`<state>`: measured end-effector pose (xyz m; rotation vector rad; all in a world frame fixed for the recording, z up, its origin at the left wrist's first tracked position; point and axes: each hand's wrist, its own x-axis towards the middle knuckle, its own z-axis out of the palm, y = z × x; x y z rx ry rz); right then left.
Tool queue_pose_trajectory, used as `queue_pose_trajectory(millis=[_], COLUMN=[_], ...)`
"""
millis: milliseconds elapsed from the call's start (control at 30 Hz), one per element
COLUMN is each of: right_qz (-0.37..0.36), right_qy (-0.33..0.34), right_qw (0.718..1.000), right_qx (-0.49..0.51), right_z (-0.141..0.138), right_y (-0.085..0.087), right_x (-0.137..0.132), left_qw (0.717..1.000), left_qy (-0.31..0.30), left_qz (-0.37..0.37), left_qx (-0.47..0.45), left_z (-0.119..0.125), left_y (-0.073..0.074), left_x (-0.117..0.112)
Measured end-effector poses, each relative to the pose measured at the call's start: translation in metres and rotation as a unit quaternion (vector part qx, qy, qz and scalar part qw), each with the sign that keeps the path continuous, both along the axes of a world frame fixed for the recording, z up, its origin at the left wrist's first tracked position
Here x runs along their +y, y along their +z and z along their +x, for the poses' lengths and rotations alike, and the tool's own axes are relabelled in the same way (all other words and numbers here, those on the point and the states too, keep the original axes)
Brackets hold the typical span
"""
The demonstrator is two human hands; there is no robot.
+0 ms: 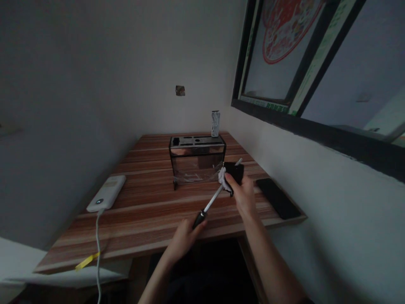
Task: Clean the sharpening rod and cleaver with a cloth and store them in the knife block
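Observation:
My left hand [184,237] is closed around the black handle of a sharpening steel [213,199], a thin pale rod that slants up and away to the right. Farther along the rod, my right hand [245,195] grips a black and white cloth [234,170] wrapped about it. The rod's tip sticks out beyond the cloth. Just behind stands a knife holder [198,149] with a slotted top and clear sides, its right end partly covered by the cloth. A small upright grey-white item [215,123] shows at its back right; its kind is unclear.
On the left of the wooden table [142,211] lies a white power bank [107,194], its cable [98,249] hanging over the front edge near a yellow strip [87,261]. A dark phone [277,197] lies at the right edge. Walls and a dark-framed window [316,126] border the table.

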<state>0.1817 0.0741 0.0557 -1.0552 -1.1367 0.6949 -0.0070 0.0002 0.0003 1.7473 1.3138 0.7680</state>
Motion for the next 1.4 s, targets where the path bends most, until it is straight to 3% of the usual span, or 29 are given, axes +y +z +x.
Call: queue_pose_trajectory(millis=[267, 467, 833, 1067, 1400], right_qz=[-0.038, -0.051, -0.073, -0.049, -0.016], right_qy=[0.085, 0.103, 0.117, 0.108, 0.102], right_qw=[0.993, 0.99, 0.988, 0.991, 0.992], right_qx=[-0.072, -0.078, -0.065, -0.055, -0.069], right_z=[-0.042, -0.064, -0.058, -0.054, -0.037], right_y=[-0.013, -0.025, -0.028, -0.034, -0.015], right_x=[-0.03, -0.051, -0.052, -0.053, -0.038], left_qw=[0.997, 0.995, 0.997, 0.998, 0.999], left_qy=[0.027, 0.035, 0.024, 0.017, 0.021], left_qz=[-0.029, 0.001, 0.023, 0.028, 0.029], left_qx=[-0.068, -0.088, -0.066, -0.053, -0.026], left_z=[-0.002, 0.0, -0.001, 0.0, 0.002], left_y=[-0.005, -0.003, -0.006, -0.012, -0.008], left_x=[0.0, 0.0, 0.0, 0.002, 0.002])
